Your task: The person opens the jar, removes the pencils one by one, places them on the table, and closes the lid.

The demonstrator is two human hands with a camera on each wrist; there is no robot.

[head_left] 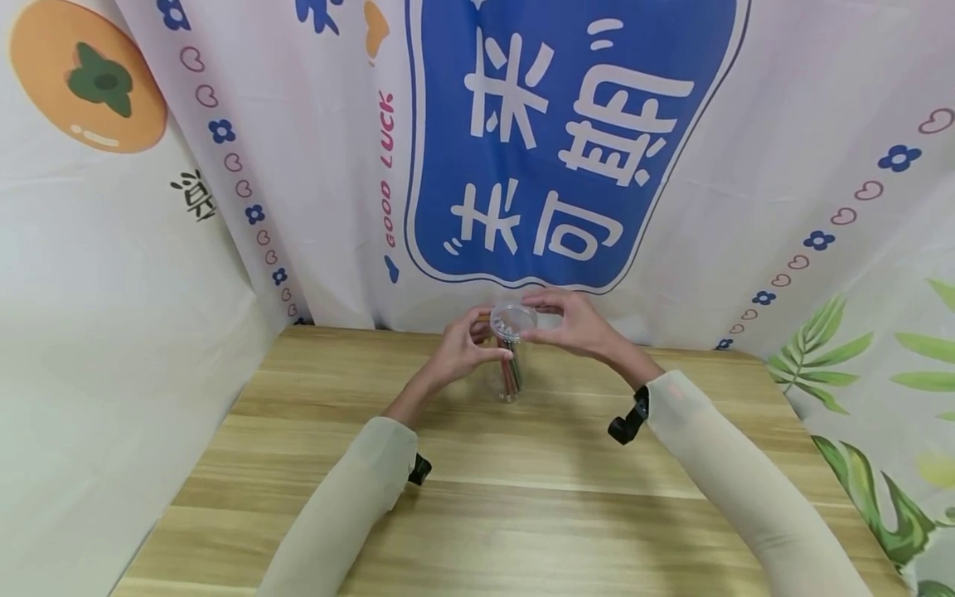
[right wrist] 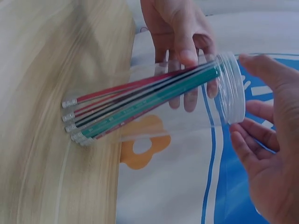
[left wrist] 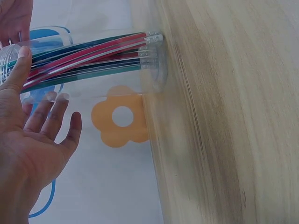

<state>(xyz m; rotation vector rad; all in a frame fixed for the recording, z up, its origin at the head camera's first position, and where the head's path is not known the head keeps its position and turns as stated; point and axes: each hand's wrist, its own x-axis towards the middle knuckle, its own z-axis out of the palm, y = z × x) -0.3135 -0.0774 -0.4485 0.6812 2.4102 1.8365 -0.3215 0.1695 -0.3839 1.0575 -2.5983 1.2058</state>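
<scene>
A tall clear plastic jar [right wrist: 201, 116] stands upright on the table near its back edge. Inside lean several red, dark and green pencils [right wrist: 149, 100], their eraser ends at the bottom. A clear round lid [head_left: 515, 318] with a ridged rim covers the jar's mouth. My left hand [head_left: 462, 347] holds the jar's upper part from the left, thumb in front and fingers behind. From the right, my right hand [head_left: 570, 325] grips the lid's rim between thumb and fingers. The left wrist view shows the left hand's outer fingers [left wrist: 74, 128] spread off the jar.
The wood-grain table [head_left: 522, 497] spreads out in front of the jar. Close behind it hangs a printed cloth [head_left: 336, 274] with a blue panel. More printed cloth [head_left: 880, 332] hangs at the right. A black wrist strap [head_left: 634, 416] sits by the right sleeve.
</scene>
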